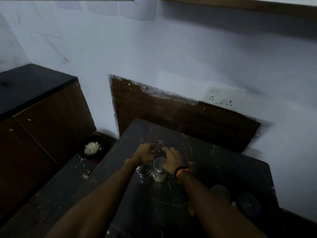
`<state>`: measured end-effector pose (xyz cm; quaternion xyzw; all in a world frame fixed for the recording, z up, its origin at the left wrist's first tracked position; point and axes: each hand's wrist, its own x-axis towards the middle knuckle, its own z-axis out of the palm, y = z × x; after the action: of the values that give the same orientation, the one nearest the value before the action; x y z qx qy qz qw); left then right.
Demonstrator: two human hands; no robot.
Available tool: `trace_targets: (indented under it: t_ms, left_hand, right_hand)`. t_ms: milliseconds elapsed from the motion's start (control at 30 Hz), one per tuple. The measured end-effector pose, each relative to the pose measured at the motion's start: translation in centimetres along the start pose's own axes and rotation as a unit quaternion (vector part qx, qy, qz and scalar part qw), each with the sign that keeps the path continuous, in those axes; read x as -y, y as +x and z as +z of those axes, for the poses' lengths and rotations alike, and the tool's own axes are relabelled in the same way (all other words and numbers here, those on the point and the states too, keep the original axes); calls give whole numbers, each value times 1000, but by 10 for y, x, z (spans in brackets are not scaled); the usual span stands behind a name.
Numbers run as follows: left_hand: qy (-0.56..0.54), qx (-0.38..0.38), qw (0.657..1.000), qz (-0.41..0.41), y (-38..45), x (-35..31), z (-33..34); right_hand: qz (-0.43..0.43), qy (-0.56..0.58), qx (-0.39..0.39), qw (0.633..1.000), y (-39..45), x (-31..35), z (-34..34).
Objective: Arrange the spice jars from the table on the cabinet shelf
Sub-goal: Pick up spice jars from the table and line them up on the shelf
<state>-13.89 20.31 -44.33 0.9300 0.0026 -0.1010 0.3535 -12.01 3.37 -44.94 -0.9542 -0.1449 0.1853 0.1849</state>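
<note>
— Your two bare arms come in from the bottom, closest to us. See the bands on your right wrist (182, 170)?

— Yes, a black one and an orange one. Where are your hands?

— Both are over the dark bench (214, 162). Your left hand (145, 154) sits above a jar with a shiny lid (143, 170). The picture is blurry, so I cannot tell if that grip is closed on anything.

— And your right hand (171, 160)?

— It is right against the second jar (159, 170), with fingers spread and curved. That grip looks apart, touching the jar's side near the lid but not wrapped around it.

— What is in that jar?

— Something pale, under a silver lid. The two jars stand up straight, just beside each other, near the middle of the bench.

— Anything else on the bench?

— Two dim round things (220, 192) near the right edge, too dark to name.

— And on the left?

— A dark bowl with white bits (91, 146) sits lower down, beside a brown cabinet (42, 121). A white switch plate (224, 96) is on the wall.
</note>
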Motion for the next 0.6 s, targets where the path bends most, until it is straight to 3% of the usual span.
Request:
trace_targets:
  t_ms: [133, 267, 600]
  left_hand:
    - [-20, 15, 999, -38, -4, 21, 24]
    - [-10, -21, 998, -52, -7, 30, 35]
    - [-70, -40, 995, -57, 0, 42, 41]
  right_hand:
    - [16, -21, 27, 999, 3, -6, 23]
    - [27, -55, 43, 997, 8, -10, 33]
    - [47, -20, 75, 996, 19, -10, 66]
